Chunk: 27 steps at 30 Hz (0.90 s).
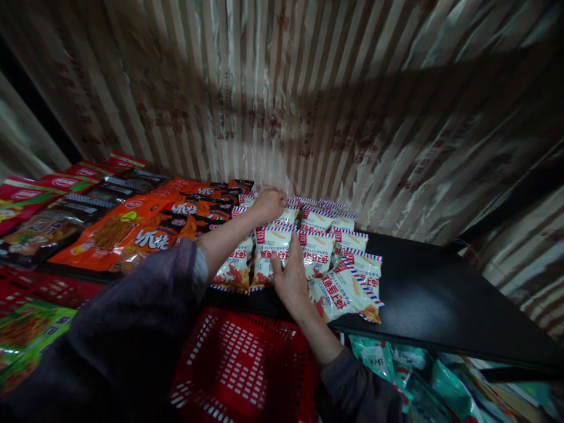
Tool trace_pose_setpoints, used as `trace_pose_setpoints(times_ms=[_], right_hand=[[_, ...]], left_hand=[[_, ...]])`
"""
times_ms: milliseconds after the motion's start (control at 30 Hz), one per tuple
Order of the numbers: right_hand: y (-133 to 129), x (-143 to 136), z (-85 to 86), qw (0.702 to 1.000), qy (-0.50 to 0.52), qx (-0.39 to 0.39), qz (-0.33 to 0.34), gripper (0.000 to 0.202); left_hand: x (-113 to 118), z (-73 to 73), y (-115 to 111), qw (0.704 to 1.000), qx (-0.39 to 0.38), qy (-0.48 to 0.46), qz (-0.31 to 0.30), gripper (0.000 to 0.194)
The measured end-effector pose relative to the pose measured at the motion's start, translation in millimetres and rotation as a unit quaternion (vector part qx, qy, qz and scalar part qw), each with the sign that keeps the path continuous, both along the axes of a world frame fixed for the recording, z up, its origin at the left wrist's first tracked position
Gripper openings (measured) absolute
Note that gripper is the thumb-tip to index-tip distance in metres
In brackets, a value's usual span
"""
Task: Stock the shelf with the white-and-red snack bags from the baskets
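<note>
White packets (315, 249) sit on the black shelf (423, 294), right of orange bags (112, 235). The left hand (268, 205) curls over far white ones; from here I can't tell its grip. The right hand (291, 282) lies open against near ones.

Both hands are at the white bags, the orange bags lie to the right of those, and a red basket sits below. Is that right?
Not quite: the head view shows the orange bags to the left of the white bags. The left hand and right hand are at the white bags, with a red basket below.
</note>
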State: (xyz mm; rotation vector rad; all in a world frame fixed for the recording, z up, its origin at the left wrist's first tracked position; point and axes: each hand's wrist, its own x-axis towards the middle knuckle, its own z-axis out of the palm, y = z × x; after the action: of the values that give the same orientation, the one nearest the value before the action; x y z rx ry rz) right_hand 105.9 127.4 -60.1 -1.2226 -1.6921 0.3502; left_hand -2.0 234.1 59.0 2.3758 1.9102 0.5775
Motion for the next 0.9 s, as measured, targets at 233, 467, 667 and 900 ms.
trace_pose_setpoints(times_ms=[233, 467, 667, 900], right_hand=[[-3, -4, -3.2, 1.0, 0.006, 0.007, -0.009, 0.062], [-4, -6, -6.9, 0.999, 0.029, -0.007, -0.03, 0.064], [-4, 1, -7.9, 0.999, 0.029, -0.018, -0.005, 0.066], [0, 6, -9.7, 1.0, 0.0, 0.013, -0.013, 0.064]], left_hand=[[-7, -28.0, -63, 0.977, 0.155, -0.131, 0.069, 0.031], [14, -72.9, -123, 0.939, 0.15, -0.275, 0.139, 0.042], [33, -101.9, -145, 0.925, 0.147, -0.322, 0.136, 0.043], [30, -117.4, -145, 0.924, 0.113, -0.35, 0.107, 0.046]])
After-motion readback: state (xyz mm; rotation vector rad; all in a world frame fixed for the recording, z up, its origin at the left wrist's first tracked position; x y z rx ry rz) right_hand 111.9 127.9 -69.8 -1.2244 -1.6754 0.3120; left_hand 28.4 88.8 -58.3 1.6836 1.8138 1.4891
